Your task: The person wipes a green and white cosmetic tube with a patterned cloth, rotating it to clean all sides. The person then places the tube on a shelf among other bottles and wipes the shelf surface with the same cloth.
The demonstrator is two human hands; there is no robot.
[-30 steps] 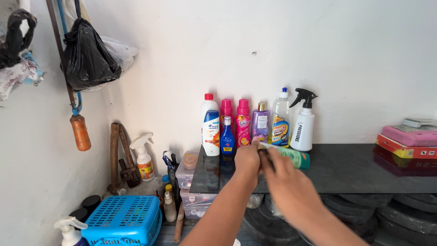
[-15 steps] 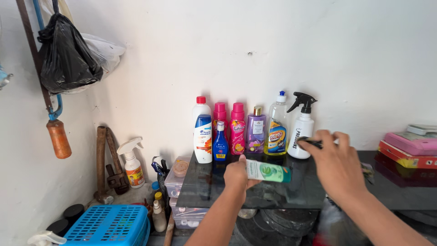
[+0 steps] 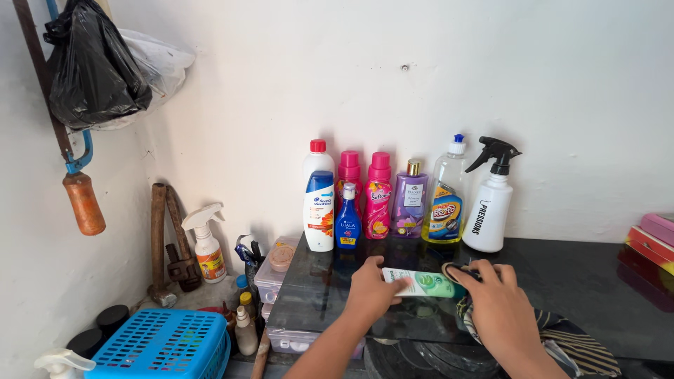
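My left hand (image 3: 370, 293) grips a green and white tube (image 3: 423, 284) lying flat over a black glossy shelf (image 3: 576, 281). My right hand (image 3: 500, 309) presses a striped cloth (image 3: 562, 340) against the tube's right end. Behind them, against the white wall, stands a row of bottles: a white and blue one (image 3: 319, 196), a small blue one (image 3: 347, 221), two pink ones (image 3: 378, 196), a purple one (image 3: 409, 200), a clear one with a blue cap (image 3: 446, 196) and a white spray bottle (image 3: 488, 203).
A blue perforated basket (image 3: 161, 347) sits at lower left near small bottles and a spray bottle (image 3: 207, 245). Clear plastic boxes (image 3: 277, 270) are stacked beside the shelf. Black and white bags (image 3: 98, 63) and a saw handle (image 3: 83, 203) hang on the left wall. Pink boxes (image 3: 653, 242) lie at far right.
My right hand came back from the white spray bottle to the tube's right end, now with the cloth. The camera view has tilted lower and closer.
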